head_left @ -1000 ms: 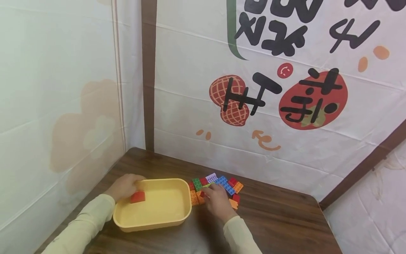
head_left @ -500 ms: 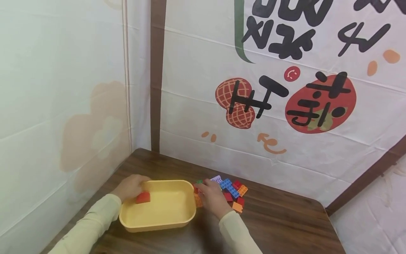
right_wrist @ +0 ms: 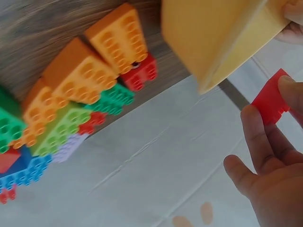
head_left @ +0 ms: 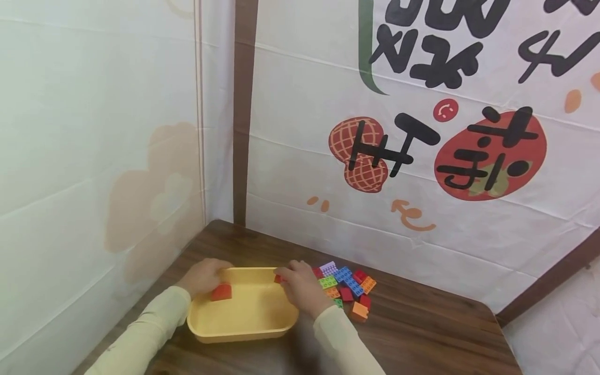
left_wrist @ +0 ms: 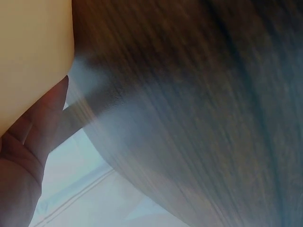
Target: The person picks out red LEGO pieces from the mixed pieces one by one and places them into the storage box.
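Note:
A yellow plastic tub point(head_left: 244, 336) stands on the table. My left hand point(head_left: 202, 277) grips its far left rim; in the left wrist view, fingers point(left_wrist: 47, 116) lie against the tub's outer wall. Inside the tub, close to that hand, is a red toy block point(head_left: 221, 292). My right hand point(head_left: 305, 289) is over the tub's far right corner. It pinches a small red building brick point(right_wrist: 272, 98) between thumb and fingertips. Several loose building bricks point(head_left: 351, 284) in orange, blue, green, red and lilac lie to the right of the tub.
The brown wooden table point(head_left: 422, 325) reaches back to a printed white cloth wall point(head_left: 290, 234). Another cloth wall point(head_left: 140, 208) rises along the left side. An orange brick point(head_left: 360, 311) lies at the near edge of the pile.
My right hand has left the brick pile and moved left to the tub with a red brick. My left hand stays on the rim. The head view has shifted slightly.

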`<state>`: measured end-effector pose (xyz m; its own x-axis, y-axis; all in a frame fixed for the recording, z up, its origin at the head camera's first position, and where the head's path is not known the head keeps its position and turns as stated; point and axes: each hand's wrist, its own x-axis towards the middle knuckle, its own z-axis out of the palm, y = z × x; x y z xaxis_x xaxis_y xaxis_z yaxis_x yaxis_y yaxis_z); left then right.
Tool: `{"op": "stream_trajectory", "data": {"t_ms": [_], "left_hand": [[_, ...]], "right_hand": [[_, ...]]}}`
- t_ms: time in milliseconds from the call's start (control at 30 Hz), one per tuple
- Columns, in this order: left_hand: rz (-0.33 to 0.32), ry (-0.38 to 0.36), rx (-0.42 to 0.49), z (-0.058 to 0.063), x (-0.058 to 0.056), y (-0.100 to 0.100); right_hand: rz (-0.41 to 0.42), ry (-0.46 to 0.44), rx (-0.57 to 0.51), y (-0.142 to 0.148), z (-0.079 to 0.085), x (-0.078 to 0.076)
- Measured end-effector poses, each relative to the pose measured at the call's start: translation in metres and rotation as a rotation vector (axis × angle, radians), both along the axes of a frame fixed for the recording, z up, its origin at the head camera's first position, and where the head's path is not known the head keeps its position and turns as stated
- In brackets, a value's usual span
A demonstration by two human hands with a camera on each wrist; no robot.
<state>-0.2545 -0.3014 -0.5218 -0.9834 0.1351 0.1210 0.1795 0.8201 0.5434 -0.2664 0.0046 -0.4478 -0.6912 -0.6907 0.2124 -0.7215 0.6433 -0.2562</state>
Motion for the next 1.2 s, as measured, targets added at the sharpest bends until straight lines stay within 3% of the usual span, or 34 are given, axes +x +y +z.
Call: {"op": "stream_trajectory", "data": {"t_ms": [200, 500, 700, 867, 1200], "left_hand": [[0.004, 0.007, -0.030, -0.002, -0.001, -0.001], [0.035, -0.031, -0.013, -0.006, -0.006, 0.000], [0.007, 0.022, -0.013, -0.005, -0.007, 0.004], [0.011, 0.043, -0.009, -0.002, -0.005, 0.006], [0.031, 0.057, -0.009, -0.001, 0.001, 0.001]], "right_hand": [[0.063, 0.042, 0.008, -0.021, 0.001, 0.001], [0.189, 0.200, 0.020, -0.053, -0.001, 0.003], [0.215, 0.176, 0.054, -0.070, -0.005, 0.006], [0.283, 0.220, 0.037, -0.080, -0.009, 0.007], [0.313, 0.151, 0.062, -0.103, -0.026, 0.012]]}}
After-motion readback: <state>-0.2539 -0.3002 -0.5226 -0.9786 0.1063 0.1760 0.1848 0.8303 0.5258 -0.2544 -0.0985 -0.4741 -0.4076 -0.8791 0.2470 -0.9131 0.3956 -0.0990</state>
